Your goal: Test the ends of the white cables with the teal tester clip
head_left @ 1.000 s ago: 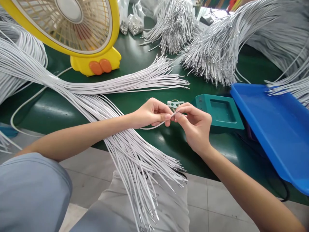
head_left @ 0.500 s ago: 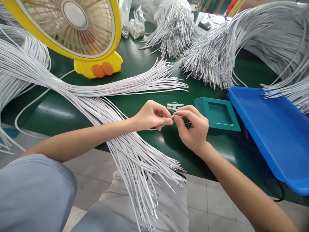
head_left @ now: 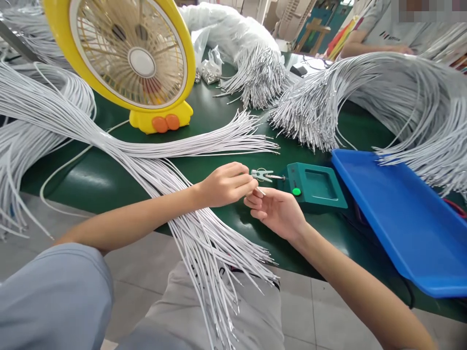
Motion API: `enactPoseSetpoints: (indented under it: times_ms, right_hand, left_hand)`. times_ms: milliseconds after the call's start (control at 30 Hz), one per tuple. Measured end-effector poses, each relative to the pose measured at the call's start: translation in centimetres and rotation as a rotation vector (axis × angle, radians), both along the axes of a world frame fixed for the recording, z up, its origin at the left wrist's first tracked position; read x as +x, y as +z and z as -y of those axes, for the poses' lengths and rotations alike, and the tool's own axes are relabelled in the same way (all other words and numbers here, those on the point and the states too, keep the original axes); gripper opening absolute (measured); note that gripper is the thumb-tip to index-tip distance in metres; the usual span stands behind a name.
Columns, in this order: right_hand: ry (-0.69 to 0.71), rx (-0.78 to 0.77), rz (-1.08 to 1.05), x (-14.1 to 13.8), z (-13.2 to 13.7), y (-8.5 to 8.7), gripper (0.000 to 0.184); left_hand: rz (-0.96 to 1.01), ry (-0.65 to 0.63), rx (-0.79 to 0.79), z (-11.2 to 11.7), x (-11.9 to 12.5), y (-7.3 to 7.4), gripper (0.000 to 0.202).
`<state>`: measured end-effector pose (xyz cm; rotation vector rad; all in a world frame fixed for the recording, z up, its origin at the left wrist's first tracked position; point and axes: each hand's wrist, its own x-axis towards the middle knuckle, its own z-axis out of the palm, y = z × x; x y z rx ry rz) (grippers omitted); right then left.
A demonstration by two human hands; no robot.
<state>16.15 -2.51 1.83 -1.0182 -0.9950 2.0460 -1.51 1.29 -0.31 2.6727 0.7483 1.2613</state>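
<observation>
My left hand (head_left: 228,184) is closed in a pinch on a thin white wire (head_left: 260,191), whose short end sticks out past the fingertips. Palm turned up, my right hand (head_left: 277,210) has its fingers curled around that same wire end, and the two hands touch or nearly touch. Just beyond the fingertips is a pale plastic clip (head_left: 261,175) on a metal rod, which joins a green device (head_left: 319,187) with a bright green button. Under my left forearm runs a loose bundle of white wires (head_left: 204,233), its ends hanging over my lap.
A yellow fan (head_left: 162,119) stands at the back left. Large wire bundles (head_left: 306,116) lie across the far side of the green table (head_left: 317,243). To the right, a blue tray (head_left: 404,223) overhangs the front edge. Another person (head_left: 379,41) is at the far right.
My right hand has turned palm up and dropped slightly, while my left hand has rolled over the wire. The view has tilted up, showing another person and the device's green button.
</observation>
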Motion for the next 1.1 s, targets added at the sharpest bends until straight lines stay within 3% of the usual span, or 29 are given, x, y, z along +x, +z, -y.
enactPoseSetpoints:
  times_ms: [33,100,200,267,333,433,633,733,800,900,1000,1033,1100]
  right_hand:
    - [-0.027,0.016,0.009,0.0,0.0,0.0,0.018]
    - [-0.155,0.199,0.124,0.2,0.0,-0.3,0.019]
    - [-0.419,0.722,0.468,0.7,-0.1,-0.7,0.010]
    - [-0.504,1.073,0.726,1.1,-0.3,-0.9,0.014]
    - [-0.475,1.331,0.928,1.5,-0.7,-1.0,0.022]
    - [-0.346,1.551,1.067,2.0,-1.4,-0.9,0.024]
    - [-0.229,1.769,1.126,2.4,-1.9,-0.8,0.014]
    - [-0.235,1.699,1.124,1.9,-1.7,-1.0,0.013]
    - [-0.279,1.572,1.096,1.4,-1.4,-1.1,0.015]
    - [-0.331,1.219,0.916,0.5,-0.9,-1.0,0.016]
    - [-0.226,0.868,0.697,0.0,-0.5,-0.3,0.017]
    - [-0.201,0.828,0.684,0.0,-0.4,0.0,0.017]
    - [-0.240,0.906,0.814,0.2,-0.4,0.6,0.017]
  left_hand:
    - [0.047,0.030,-0.098,-0.2,0.0,0.2,0.017]
    - [0.195,0.064,-0.411,-0.4,0.1,0.8,0.014]
    - [0.381,-0.091,-0.982,-0.6,0.3,1.7,0.015]
    - [0.421,-0.249,-1.284,-0.7,0.3,2.0,0.019]
    - [0.427,-0.345,-1.479,-0.8,0.1,2.2,0.019]
    - [0.426,-0.391,-1.605,-0.8,-0.1,2.2,0.016]
    - [0.393,-0.404,-1.644,-1.1,-0.3,1.9,0.020]
    - [0.339,-0.421,-1.606,-1.2,-0.2,1.4,0.021]
    - [0.285,-0.432,-1.523,-1.1,0.0,1.0,0.020]
    - [0.231,-0.286,-1.141,-0.7,0.2,0.3,0.014]
    - [0.155,-0.086,-0.634,-0.4,0.2,-0.5,0.009]
    - [0.139,-0.060,-0.536,-0.4,0.2,-0.8,0.009]
    - [0.174,-0.033,-0.508,-0.6,0.3,-1.2,0.012]
